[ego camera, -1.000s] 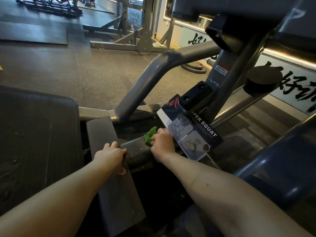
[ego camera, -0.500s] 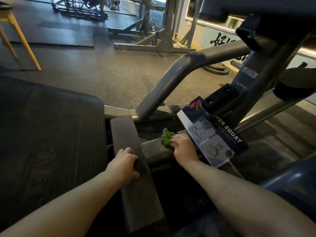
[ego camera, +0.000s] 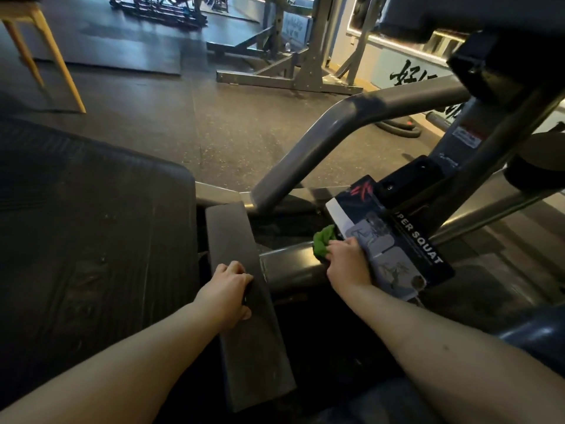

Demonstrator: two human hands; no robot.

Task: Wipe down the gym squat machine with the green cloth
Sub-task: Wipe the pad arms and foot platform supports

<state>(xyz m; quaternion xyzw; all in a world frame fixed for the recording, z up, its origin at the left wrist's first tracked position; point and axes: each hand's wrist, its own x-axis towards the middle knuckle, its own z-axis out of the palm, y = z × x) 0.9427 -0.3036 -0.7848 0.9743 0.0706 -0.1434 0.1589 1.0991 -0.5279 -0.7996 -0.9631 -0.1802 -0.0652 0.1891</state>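
A gym squat machine (ego camera: 336, 133) is seen from above, and much of it is cut off: its upper parts run out of view at 1 and 2 o'clock. On one placard (ego camera: 406, 249) at 4 o'clock only "PER SQUAT" can be read, as the first letters are covered by a black bracket; two small exercise drawings on it are too blurred to make out. One green cloth (ego camera: 323, 243) is found just beyond the middle at 4 o'clock, bunched against a dark horizontal tube (ego camera: 287, 264) beside the placard's lower edge. Most of the cloth is hidden under the right hand (ego camera: 347, 264), by whose curled fingers it is gripped. Of the two hands, the left hand (ego camera: 227, 290), at 7 o'clock, is curled round the edge of a narrow black pad (ego camera: 244, 347), with its fingertips hidden over the far side. One large ribbed black platform (ego camera: 91, 240) fills 9 o'clock. Two wooden legs (ego camera: 58, 62) are seen at 10 o'clock, with their top cut off. Black wall lettering (ego camera: 406, 76) at 1 o'clock is partly blocked by the frame.
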